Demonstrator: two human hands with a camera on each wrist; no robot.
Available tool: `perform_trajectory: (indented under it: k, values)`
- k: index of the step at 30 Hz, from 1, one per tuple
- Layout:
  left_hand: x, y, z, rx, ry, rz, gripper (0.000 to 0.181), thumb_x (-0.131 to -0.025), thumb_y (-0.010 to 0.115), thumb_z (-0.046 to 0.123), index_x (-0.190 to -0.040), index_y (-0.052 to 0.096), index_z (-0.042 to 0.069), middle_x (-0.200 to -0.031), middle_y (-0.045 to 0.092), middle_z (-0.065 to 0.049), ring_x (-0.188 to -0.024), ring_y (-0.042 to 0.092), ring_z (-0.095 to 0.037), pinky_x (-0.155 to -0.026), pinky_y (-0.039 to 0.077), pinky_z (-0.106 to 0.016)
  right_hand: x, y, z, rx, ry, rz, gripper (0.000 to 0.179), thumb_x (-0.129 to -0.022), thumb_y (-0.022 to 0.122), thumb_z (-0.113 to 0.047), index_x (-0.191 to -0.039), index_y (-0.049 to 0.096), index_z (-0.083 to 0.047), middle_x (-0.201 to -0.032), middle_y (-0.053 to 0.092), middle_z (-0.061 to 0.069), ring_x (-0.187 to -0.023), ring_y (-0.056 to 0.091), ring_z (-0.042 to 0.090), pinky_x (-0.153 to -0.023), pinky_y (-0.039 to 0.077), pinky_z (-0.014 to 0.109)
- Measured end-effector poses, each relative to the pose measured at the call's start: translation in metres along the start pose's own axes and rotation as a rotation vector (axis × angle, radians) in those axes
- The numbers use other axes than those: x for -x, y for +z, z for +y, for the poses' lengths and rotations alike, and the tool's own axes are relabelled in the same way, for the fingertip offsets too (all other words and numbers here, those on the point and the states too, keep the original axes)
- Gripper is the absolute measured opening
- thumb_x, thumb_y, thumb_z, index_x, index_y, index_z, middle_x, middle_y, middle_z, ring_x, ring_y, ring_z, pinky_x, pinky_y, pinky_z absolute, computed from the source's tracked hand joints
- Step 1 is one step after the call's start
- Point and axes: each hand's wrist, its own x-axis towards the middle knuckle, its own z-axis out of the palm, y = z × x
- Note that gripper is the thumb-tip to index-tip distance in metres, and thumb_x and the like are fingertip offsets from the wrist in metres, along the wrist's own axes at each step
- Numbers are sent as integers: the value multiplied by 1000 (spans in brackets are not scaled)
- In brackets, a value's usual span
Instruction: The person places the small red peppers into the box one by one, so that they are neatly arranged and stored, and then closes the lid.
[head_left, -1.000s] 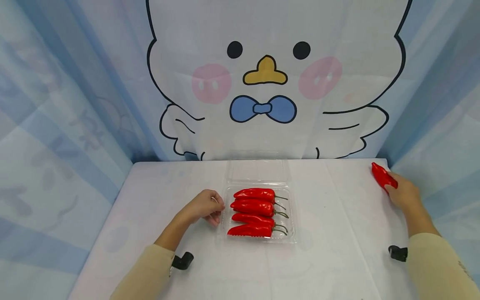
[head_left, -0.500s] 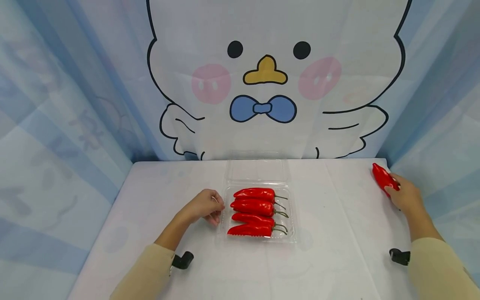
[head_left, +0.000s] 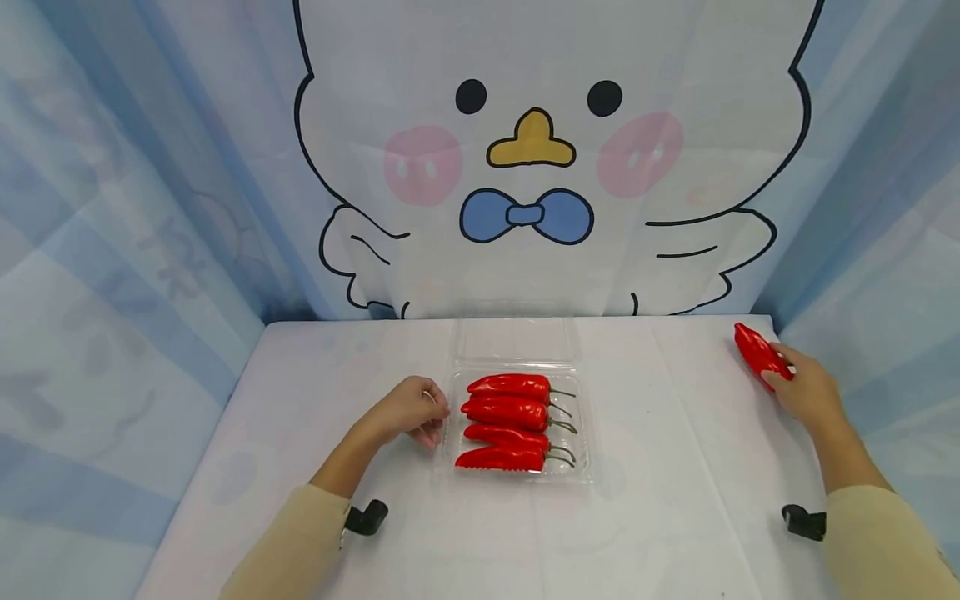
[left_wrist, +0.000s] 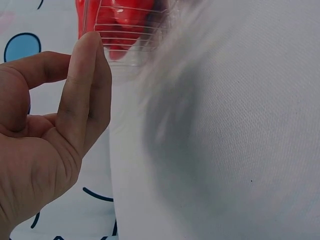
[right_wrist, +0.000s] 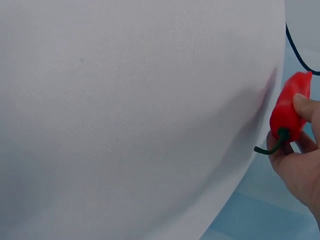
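My right hand [head_left: 806,387] grips a red chili pepper [head_left: 759,354] at the far right corner of the table. In the right wrist view this pepper [right_wrist: 291,107] has a curved green stem pointing left, with the thumb on its side and fingers beneath. My left hand [head_left: 411,412] is at the left edge of an open clear plastic clamshell box [head_left: 585,458]. The left wrist view shows its fingertips [left_wrist: 89,42] pinching the box's rim. Inside the box several red peppers [head_left: 506,412] lie side by side, stems to the right.
The box's clear lid [head_left: 516,342] lies folded back toward the rear edge of the white-covered table [head_left: 660,500]. Behind hangs a curtain [head_left: 540,267] with a cartoon bird. Blue-and-white curtains [head_left: 112,333] close off both sides.
My right hand has shifted slightly left with the pepper in the last half second. The left hand, the box and the peppers in it stay in place.
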Motion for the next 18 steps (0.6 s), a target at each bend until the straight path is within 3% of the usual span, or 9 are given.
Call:
perform_trajectory:
  k: [9, 18]
  values:
    - [0, -1, -1, 4, 10, -10, 13, -98, 67, 10, -101, 60, 1, -78, 66, -14, -52, 67, -18, -53, 61, -29, 10, -4, -13, 19, -85, 5, 77, -100, 65, -14, -161, 19, 0, -146, 30, 45, -124, 34, 62, -89, 54, 73]
    - [0, -1, -1, 3, 11, -5, 13, -98, 68, 10, -102, 60, 1, -78, 66, -14, -52, 67, -18, -53, 61, -29, 22, -2, -29, 1, -178, 46, 76, -99, 67, -14, -161, 25, -2, -144, 36, 41, -120, 39, 60, -79, 61, 66]
